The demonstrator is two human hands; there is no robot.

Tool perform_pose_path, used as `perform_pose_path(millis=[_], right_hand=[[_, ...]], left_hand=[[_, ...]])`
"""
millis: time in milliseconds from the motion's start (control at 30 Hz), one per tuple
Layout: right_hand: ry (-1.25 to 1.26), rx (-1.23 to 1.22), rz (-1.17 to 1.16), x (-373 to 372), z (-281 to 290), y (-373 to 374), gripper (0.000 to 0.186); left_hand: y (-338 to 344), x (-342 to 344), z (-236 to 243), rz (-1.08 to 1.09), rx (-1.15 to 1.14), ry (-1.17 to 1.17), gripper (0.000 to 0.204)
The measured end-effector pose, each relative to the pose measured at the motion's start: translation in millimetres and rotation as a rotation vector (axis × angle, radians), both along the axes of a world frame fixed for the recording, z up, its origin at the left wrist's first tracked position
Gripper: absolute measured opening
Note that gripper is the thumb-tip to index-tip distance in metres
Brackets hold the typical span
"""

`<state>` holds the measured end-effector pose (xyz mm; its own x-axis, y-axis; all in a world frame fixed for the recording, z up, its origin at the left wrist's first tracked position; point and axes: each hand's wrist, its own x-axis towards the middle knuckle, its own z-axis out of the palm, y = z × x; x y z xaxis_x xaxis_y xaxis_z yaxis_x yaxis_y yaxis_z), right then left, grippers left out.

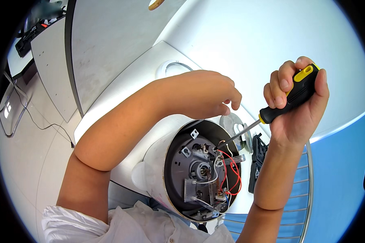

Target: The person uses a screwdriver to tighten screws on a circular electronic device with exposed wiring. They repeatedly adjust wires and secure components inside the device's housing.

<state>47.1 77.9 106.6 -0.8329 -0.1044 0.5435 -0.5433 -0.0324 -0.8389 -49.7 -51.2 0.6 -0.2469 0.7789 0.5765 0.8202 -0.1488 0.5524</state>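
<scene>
A black and yellow screwdriver (293,94) is gripped in my right hand (298,109), its shaft slanting down to the left. Its tip meets the inside of a white, drum-shaped electrical appliance (156,166), at a small metal fitting (215,150) beside red wires (233,170). The appliance's open side shows a dark metal base with a round central part (200,170), brackets and white wires. My left arm reaches across above it. My left hand (219,95) hangs over the far rim with loosely bent fingers, thumb apart, and nothing visible in them.
Behind the appliance, a white ring-shaped part (172,67) lies on the white table (121,91). Round metal and glass pieces (231,121) and a black tool case (257,158) are at its right. A metal rack (308,190) stands beyond. A cable (48,127) trails on the floor.
</scene>
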Motion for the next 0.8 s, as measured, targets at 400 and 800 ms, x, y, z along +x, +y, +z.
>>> perform_pose_path(millis=[400,800], right_hand=[[-0.02,0.021,-0.037,1,-6,-6,0.036],[-0.012,0.061,0.016,8,-6,-20,0.035]], left_hand=[[-1,-1,1,0.005,0.021,0.013,0.018],[38,-3,-15,-0.348,-0.25,-0.05,0.027]])
